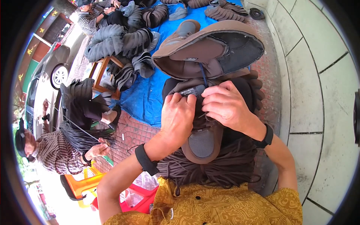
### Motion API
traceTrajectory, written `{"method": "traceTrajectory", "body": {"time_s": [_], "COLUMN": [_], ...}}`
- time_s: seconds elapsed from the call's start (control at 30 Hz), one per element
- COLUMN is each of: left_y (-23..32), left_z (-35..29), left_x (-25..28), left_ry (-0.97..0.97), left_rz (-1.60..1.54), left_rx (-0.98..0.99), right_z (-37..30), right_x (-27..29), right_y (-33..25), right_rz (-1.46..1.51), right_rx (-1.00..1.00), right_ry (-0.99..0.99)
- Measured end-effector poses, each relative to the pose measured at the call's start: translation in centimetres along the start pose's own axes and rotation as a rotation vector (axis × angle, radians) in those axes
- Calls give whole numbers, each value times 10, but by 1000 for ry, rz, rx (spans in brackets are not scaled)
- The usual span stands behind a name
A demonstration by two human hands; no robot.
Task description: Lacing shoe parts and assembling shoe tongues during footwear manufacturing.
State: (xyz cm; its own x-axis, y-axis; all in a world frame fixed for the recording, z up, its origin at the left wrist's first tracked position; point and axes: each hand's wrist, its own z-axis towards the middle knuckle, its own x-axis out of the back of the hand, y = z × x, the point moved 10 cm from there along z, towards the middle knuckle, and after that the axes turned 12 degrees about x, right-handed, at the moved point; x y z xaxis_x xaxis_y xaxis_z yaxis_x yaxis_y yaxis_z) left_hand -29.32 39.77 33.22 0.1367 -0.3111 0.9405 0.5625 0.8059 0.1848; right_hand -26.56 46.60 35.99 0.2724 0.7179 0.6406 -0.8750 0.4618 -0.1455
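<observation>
A brown-grey sneaker (203, 144) rests in my lap, its toe pointing toward me. My left hand (177, 114) is closed on the sneaker's dark label-bearing tongue (194, 90), fingertips bent over it. Beside it, my right hand (227, 107) pinches at the lacing area with fingers pressed together; a thin dark lace end shows just below them. A second, larger-looking upper (210, 48) stands beyond my hands, its hollow inside facing me. A dark blue cord (203, 73) runs from it down toward the tongue. A thick bundle of brown shoelaces (210, 168) lies across my lap.
Rows of nested shoe uppers (108, 41) lie on a blue tarp (137, 107) ahead. A small wooden stool (100, 77) stands there. At left, a person (56, 152) handles laces; another (92, 18) sits farther off. A tiled wall (307, 82) rises at right.
</observation>
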Motion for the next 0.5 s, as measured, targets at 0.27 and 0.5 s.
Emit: {"method": "traceTrajectory", "body": {"time_s": [0.27,0.5], "left_y": [0,-5], "left_z": [-5,-8], "left_x": [4,6], "left_ry": [78,120], "left_rz": [-100,-84], "left_rx": [-40,-74], "right_z": [15,24], "right_x": [-15,-51], "right_y": [14,67], "right_rz": [-116,162], "right_rx": [-60,-365], "right_ry": [-185,-416]}}
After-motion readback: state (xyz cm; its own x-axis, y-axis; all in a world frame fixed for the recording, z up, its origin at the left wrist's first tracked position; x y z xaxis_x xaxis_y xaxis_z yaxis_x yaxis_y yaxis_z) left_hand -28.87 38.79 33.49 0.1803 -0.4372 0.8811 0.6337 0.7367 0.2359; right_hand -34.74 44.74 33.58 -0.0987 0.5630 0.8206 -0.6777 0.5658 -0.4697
